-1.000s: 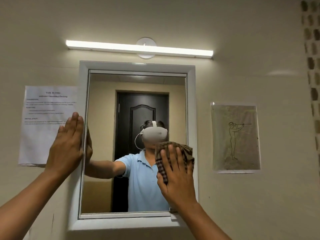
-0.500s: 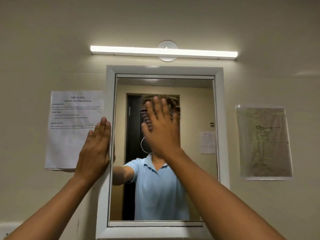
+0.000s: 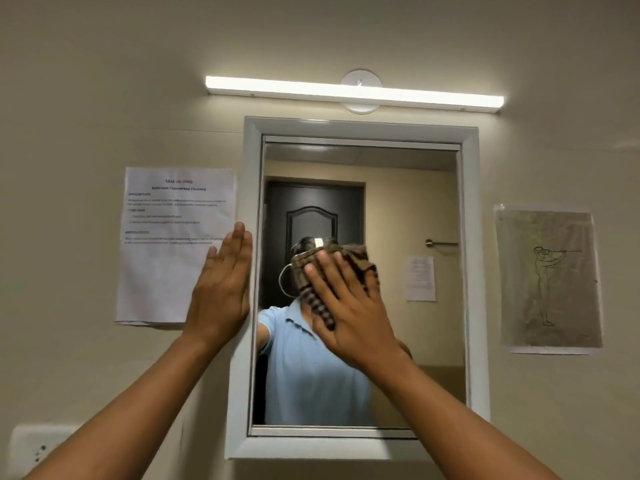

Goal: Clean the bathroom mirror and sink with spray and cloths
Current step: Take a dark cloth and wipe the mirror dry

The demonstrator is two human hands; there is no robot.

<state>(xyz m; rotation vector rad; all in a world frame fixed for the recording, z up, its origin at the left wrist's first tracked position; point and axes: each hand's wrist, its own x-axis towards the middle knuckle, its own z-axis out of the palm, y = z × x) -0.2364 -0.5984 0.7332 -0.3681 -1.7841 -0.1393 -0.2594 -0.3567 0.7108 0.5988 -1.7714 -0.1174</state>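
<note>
The white-framed mirror [image 3: 471, 271] hangs on the beige wall straight ahead. My right hand [image 3: 349, 313] lies flat with straight fingers on a brown checked cloth [image 3: 360, 259], pressing it against the glass near the mirror's middle. My left hand [image 3: 221, 296] rests flat against the mirror's left frame edge, fingers straight and pointing up. The sink and the spray bottle are out of view. The glass reflects a person in a light blue shirt.
A printed task sheet [image 3: 173, 244] is taped left of the mirror and a line drawing [image 3: 549, 278] to its right. A tube light [image 3: 353, 93] glows above the mirror. A white wall socket [image 3: 31, 448] sits at lower left.
My right hand slid the cloth from the mirror's lower right up toward the top, then back down to the middle. My left hand stayed on the frame. The view shifted left and tilted.
</note>
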